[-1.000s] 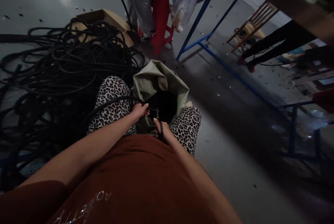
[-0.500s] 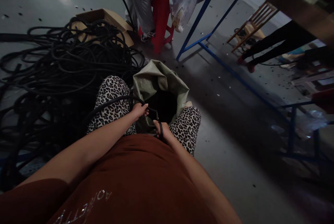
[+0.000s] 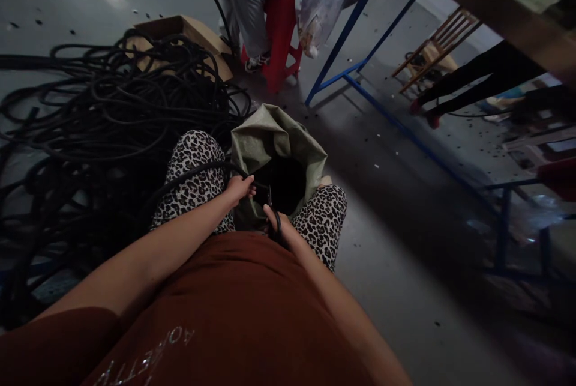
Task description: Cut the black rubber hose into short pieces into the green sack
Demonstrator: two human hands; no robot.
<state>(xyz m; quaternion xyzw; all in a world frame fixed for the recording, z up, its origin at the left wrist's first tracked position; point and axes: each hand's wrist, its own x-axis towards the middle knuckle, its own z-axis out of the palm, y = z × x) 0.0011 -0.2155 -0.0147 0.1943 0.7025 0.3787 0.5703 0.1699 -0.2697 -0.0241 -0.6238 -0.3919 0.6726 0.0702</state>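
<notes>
My left hand (image 3: 242, 188) is closed round a black hose (image 3: 198, 171) that runs over my left knee from the side of the pile. Close beside it, my right hand (image 3: 275, 221) grips dark-handled scissors (image 3: 270, 195), whose blades point up at the end of the hose. Both hands are over the near rim of an open green woven sack (image 3: 258, 129) between my knees. The inside of the sack is dark, and what it holds cannot be made out.
A large tangle of black hoses (image 3: 108, 104) covers the floor at left, partly over a cardboard box (image 3: 202, 38). Ahead, a person sits on a red stool (image 3: 279, 44). A blue-legged table (image 3: 355, 20) stands at right, with another person's legs (image 3: 481, 83) beyond.
The scissors' blades have shifted slightly and now stand more upright near the hose end. Both hands keep their hold with hardly any movement.
</notes>
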